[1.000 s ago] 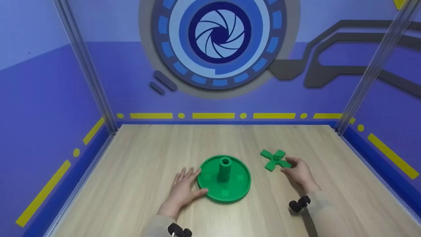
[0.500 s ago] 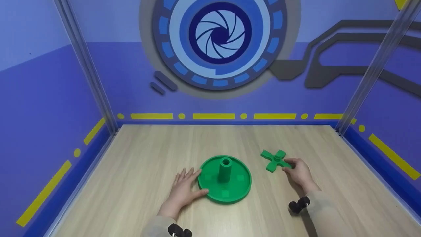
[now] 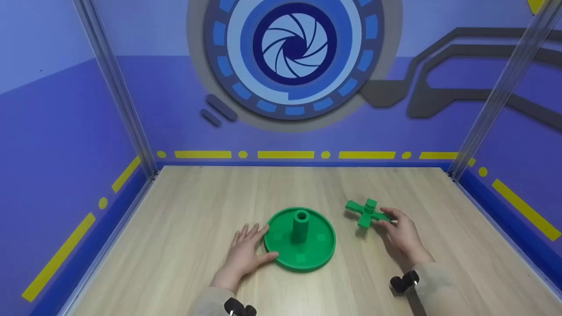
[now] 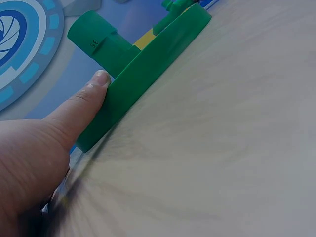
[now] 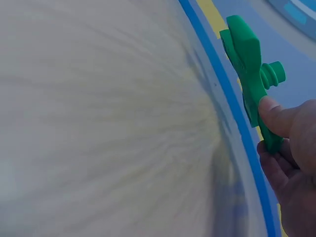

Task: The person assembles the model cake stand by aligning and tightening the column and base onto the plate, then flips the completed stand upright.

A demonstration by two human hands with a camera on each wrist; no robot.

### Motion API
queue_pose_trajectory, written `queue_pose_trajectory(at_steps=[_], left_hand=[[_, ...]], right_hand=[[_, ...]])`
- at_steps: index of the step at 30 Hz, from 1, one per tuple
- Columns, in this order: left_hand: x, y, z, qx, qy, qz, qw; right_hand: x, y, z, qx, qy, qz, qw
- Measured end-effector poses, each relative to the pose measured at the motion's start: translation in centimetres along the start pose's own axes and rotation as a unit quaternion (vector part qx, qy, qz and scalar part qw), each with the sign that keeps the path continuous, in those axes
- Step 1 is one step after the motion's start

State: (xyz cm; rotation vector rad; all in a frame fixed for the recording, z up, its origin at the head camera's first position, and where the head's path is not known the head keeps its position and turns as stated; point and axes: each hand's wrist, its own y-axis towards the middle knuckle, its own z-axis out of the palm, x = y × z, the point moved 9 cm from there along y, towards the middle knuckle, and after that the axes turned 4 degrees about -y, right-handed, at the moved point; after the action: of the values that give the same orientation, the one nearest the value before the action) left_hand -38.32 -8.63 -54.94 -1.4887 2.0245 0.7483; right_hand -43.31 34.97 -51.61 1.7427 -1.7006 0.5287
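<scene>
A round green dish (image 3: 285, 259) with a raised rim and an upright hollow post (image 3: 300, 228) at its centre lies on the table. My left hand (image 3: 246, 252) is at its left side, fingers spread and fairly straight, index fingertip and thumb touching the rim. In the left wrist view the thumb (image 4: 86, 101) lies against the rim, and "35" is marked on the post. To the right, my right hand (image 3: 403, 232) pinches one arm of a green four-armed cross piece (image 3: 363, 220) between thumb and fingers. The piece is tilted above the table, its short ridged stub (image 5: 274, 75) sticking out.
The wooden table (image 3: 210, 188) is bounded by a blue back wall (image 3: 281, 140) and blue side walls with metal corner posts (image 3: 116, 87). A black wrist camera mount (image 3: 405, 281) sits on the right sleeve, another (image 3: 239, 307) on the left.
My right hand has raised and tilted the cross piece off the table, its shadow now apart from it. The left hand and the dish have stayed in place.
</scene>
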Motion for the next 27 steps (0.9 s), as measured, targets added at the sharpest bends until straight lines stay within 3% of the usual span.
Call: queue_pose_trajectory(at_steps=[8,18,27], left_hand=[[0.0,0.0,0.0,0.002,-0.001,-0.002,1.0],[0.0,0.1,0.1,0.002,0.002,0.0,1.0],[0.0,0.1,0.0,0.0,0.004,0.002,1.0]], right_hand=[[1.9,-1.1,-0.7,-0.001,0.044,0.004,0.999],[3.2,-1.4,-1.6,-0.024,0.031,-0.006,0.999],[4.2,-1.6,-1.9,-0.023,0.093,-0.008,0.995]])
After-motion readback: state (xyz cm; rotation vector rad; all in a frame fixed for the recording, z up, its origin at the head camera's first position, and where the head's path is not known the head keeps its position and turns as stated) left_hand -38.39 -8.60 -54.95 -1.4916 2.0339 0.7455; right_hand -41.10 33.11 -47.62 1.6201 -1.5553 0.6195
